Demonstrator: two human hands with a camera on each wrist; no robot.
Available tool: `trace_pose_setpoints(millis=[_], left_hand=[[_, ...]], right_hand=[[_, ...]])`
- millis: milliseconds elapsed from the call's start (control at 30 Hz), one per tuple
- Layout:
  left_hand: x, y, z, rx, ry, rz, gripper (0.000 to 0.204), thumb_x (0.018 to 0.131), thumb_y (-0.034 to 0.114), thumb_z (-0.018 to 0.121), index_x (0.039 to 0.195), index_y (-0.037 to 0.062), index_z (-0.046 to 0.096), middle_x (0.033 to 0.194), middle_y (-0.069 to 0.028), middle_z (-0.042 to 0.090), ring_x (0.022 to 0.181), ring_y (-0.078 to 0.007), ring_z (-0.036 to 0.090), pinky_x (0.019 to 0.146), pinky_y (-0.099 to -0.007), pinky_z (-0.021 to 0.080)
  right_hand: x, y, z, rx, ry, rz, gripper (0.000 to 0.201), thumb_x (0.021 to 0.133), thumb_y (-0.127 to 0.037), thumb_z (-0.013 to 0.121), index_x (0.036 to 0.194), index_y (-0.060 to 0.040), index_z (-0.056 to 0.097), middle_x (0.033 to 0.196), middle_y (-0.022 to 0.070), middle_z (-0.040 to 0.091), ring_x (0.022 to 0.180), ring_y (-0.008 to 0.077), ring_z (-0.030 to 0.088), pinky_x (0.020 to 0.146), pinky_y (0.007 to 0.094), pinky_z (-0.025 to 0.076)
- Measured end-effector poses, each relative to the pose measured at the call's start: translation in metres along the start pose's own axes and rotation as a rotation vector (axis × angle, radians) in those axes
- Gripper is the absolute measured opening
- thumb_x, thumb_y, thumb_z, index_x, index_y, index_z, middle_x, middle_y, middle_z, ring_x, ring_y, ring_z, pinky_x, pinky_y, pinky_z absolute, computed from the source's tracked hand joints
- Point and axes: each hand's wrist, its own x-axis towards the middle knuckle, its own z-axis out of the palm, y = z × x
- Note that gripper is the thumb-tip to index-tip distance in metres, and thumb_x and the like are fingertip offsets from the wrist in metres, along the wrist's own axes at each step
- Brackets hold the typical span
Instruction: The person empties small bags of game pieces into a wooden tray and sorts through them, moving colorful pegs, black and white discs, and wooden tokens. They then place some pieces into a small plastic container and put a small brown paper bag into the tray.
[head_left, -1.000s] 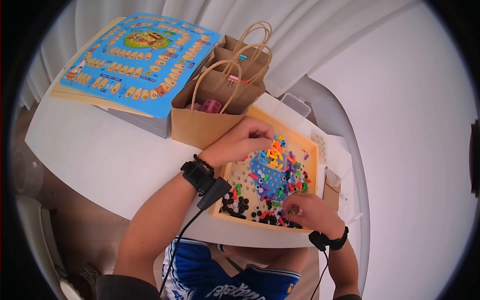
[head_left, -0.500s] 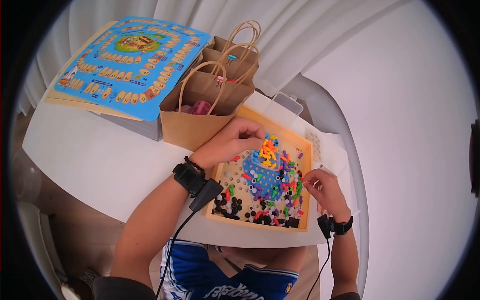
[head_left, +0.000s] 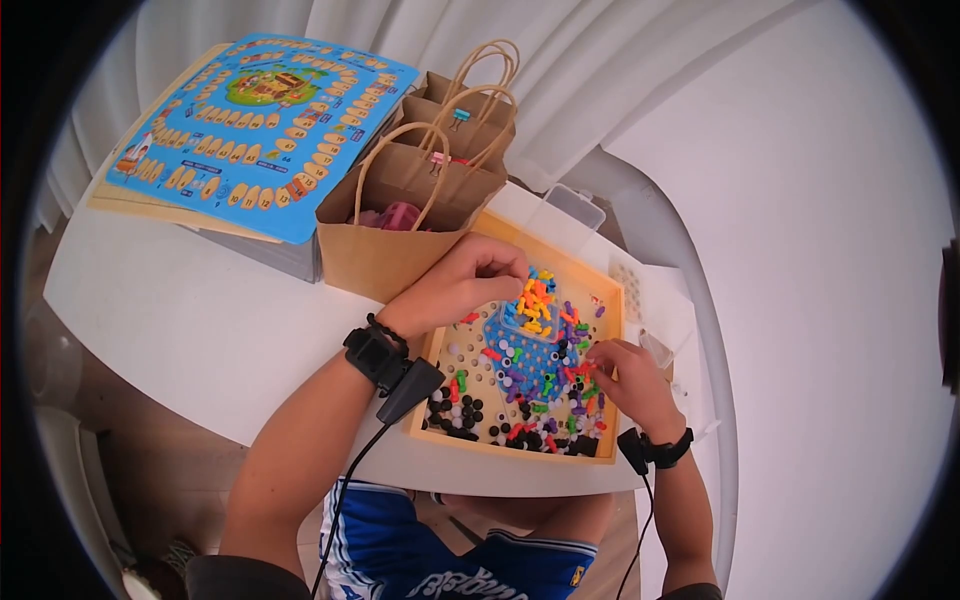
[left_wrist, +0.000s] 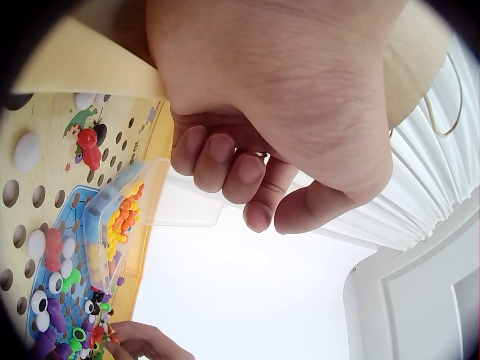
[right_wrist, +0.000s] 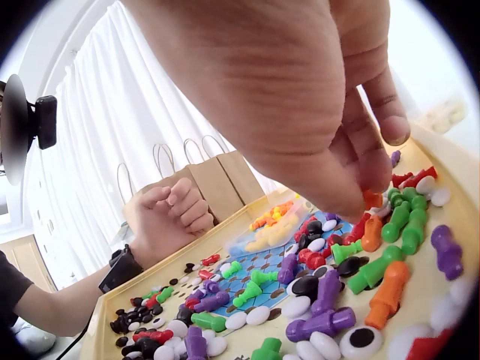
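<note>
My right hand is low over the right side of a shallow wooden tray. In the right wrist view its thumb and finger pinch an orange peg, partly hidden, just above a heap of coloured pegs. Green pegs, purple pegs, and white and black pieces lie around it. Over the tray's far left edge hovers my left hand, fingers loosely curled with nothing in them. Beside its fingertips, a clear plastic box of yellow, orange and blue pegs stands on the tray's blue printed area.
Brown paper bags with looped handles stand behind the left forearm. Farther left, a blue game board lies on a stack. A clear lid is beyond the tray's back edge. Black pieces cluster in the tray's near left corner.
My right hand went from the tray's near right part up to its right edge, then slightly left over the peg heap. The head view shifted a little; my left hand stays by the box.
</note>
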Motion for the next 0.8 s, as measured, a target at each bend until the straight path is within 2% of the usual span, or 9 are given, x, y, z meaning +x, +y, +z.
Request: trace_pose_setpoints(millis=[133,233,333,533,633,700,733,800], left_hand=[[-0.001,0.002,0.000,0.010,0.000,-0.022,0.017,0.094,0.014,0.065,0.082,0.0042,0.057,0.074,0.0045,0.053,0.072,-0.0036,0.048,0.067,-0.0238,0.038],[0.000,0.000,0.000,0.010,-0.003,-0.012,0.017,0.094,0.014,0.065,0.082,0.0042,0.057,0.073,0.0048,0.052,0.071,-0.0031,0.047,0.066,-0.0238,0.037],[0.001,-0.005,-0.001,-0.017,0.006,0.027,0.014,0.095,0.011,0.067,0.085,0.0029,0.061,0.071,0.0078,0.050,0.068,-0.0003,0.044,0.060,-0.0223,0.033],[-0.001,-0.002,0.000,-0.007,0.016,0.012,0.015,0.095,0.012,0.067,0.084,0.0034,0.062,0.071,0.0079,0.051,0.068,-0.0005,0.044,0.060,-0.0226,0.034],[0.000,-0.004,0.001,0.005,0.015,-0.025,0.012,0.095,0.011,0.067,0.088,0.0027,0.063,0.074,0.0071,0.053,0.070,-0.0009,0.047,0.062,-0.0225,0.037],[0.000,-0.009,0.003,-0.041,0.078,0.016,0.009,0.094,0.009,0.068,0.092,0.0017,0.065,0.077,0.0062,0.057,0.072,-0.0012,0.050,0.064,-0.0221,0.040],[0.000,-0.008,0.003,-0.040,0.073,0.017,0.009,0.094,0.009,0.068,0.092,0.0017,0.065,0.077,0.0062,0.057,0.072,-0.0012,0.050,0.064,-0.0221,0.040],[-0.001,-0.003,0.002,-0.025,0.048,-0.002,0.013,0.093,0.011,0.067,0.086,0.0017,0.062,0.081,0.0024,0.061,0.079,-0.0046,0.057,0.073,-0.0230,0.044]], right_hand=[[0.001,0.004,0.005,-0.013,0.008,-0.003,0.016,0.088,-0.004,0.075,0.103,-0.0024,0.069,0.086,0.0128,0.072,0.074,0.0284,0.070,0.069,0.0382,0.055],[-0.002,0.007,0.012,-0.050,-0.056,0.042,0.015,0.088,-0.004,0.075,0.102,-0.0027,0.069,0.086,0.0130,0.073,0.073,0.0290,0.070,0.069,0.0387,0.055],[-0.002,0.000,0.013,-0.099,-0.014,0.054,0.013,0.088,-0.004,0.075,0.099,-0.0023,0.069,0.086,0.0128,0.073,0.073,0.0297,0.070,0.069,0.0383,0.056],[0.007,-0.010,-0.005,0.006,-0.063,0.080,0.022,0.088,-0.003,0.075,0.109,-0.0019,0.070,0.085,0.0121,0.073,0.074,0.0232,0.072,0.069,0.0344,0.057],[0.028,-0.022,-0.013,0.103,0.016,0.108,0.022,0.090,-0.005,0.074,0.112,-0.0027,0.071,0.084,0.0142,0.073,0.073,0.0219,0.072,0.072,0.0339,0.057],[0.046,-0.020,-0.005,0.395,0.155,-0.040,0.022,0.091,-0.008,0.075,0.112,-0.0026,0.072,0.085,0.0132,0.073,0.073,0.0189,0.071,0.071,0.0323,0.056],[0.052,-0.022,-0.004,0.394,0.160,-0.038,0.022,0.091,-0.008,0.075,0.112,-0.0026,0.072,0.085,0.0132,0.073,0.073,0.0189,0.071,0.071,0.0323,0.056],[0.063,-0.025,-0.003,0.300,0.149,-0.005,0.019,0.090,-0.008,0.074,0.108,-0.0014,0.071,0.090,0.0134,0.074,0.076,0.0219,0.072,0.072,0.0344,0.056]])
